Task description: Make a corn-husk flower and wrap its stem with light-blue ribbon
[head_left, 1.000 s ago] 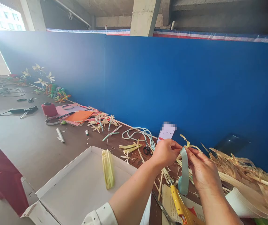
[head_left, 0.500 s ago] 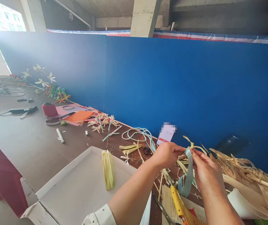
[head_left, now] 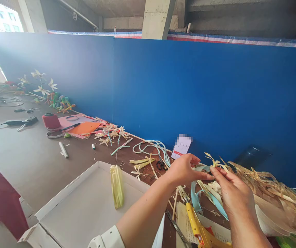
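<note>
My left hand and my right hand meet above the table, both pinching a pale blue strip. The strip loops down from my fingertips and trails toward the right. Below it lies a yellow glue gun on a printed sheet. A heap of dried husk strips lies under and to the right of my right hand. My left forearm crosses a white cardboard tray that holds a folded yellow husk bundle.
A blue partition wall backs the brown table. Small black scissors, a coil of pale cord, a white card, straw flowers, orange paper, a red spool and a white tube lie about.
Both hands have dropped lower toward the husk heap. The blue strip, upright between my fingers before, now bends into a low loop and trails to the right.
</note>
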{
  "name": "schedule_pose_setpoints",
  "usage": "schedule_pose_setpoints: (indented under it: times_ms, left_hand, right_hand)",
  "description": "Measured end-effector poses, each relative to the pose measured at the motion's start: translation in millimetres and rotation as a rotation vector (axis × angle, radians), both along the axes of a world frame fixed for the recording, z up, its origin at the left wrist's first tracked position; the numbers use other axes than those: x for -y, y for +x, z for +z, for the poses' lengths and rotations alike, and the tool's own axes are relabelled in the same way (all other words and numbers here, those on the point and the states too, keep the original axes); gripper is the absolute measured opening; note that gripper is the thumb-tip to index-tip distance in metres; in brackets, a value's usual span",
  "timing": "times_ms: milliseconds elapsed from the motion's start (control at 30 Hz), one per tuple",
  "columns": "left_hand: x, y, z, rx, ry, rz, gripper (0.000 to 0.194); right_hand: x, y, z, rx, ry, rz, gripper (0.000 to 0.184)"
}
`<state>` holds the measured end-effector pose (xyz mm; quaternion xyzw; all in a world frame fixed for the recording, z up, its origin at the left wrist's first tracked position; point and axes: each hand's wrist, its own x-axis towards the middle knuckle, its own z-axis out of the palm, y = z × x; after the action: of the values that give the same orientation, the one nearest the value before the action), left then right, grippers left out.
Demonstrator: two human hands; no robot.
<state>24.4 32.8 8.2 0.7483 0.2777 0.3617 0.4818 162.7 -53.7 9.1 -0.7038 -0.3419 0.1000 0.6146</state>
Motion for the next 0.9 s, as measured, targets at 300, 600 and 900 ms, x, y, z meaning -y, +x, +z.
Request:
schedule_pose_setpoints:
  times_ms: [300, 600, 900]
  left_hand:
    - [-7, 1, -4.2, -0.052, -0.06, -0.042, 0.03]
    - [-9, -17, 9.7, -0.11, -0.098, -0.125, 0.032]
    - [-21, -27, 7.0, -0.046, -0.221, -0.131, 0.037]
  right_hand:
    - [2, 1, 1.1, -0.189, 0.039, 0.151, 0.036]
    - [3, 12, -3.6, -0.502, 0.042, 0.365, 0.028]
    - [9, 13, 4.5, -0.559, -0.096, 0.411, 0.031]
